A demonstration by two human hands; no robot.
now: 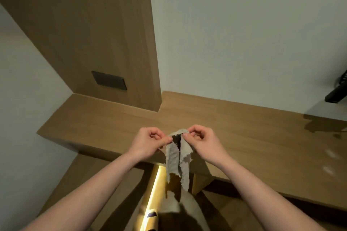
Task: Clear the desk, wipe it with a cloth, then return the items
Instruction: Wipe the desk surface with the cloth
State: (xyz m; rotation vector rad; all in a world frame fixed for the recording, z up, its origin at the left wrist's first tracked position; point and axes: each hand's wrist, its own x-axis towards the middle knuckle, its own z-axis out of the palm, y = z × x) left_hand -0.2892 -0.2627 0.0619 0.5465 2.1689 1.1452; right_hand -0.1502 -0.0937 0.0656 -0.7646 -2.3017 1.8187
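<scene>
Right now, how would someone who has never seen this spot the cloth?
Find the wooden desk along the white wall. Over its front edge, the left hand and right hand pinch a thin grey cloth, the only limp, ragged-edged thing there.

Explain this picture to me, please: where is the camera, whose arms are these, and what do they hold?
There is no machine here. The camera sits on a person's head and looks forward and down, so the two bare arms are that person's own. The left hand and the right hand each pinch the top edge of a grey cloth, which hangs down in front of the wooden desk. At the far right, a black object shows only in part; I cannot tell what it is.
</scene>
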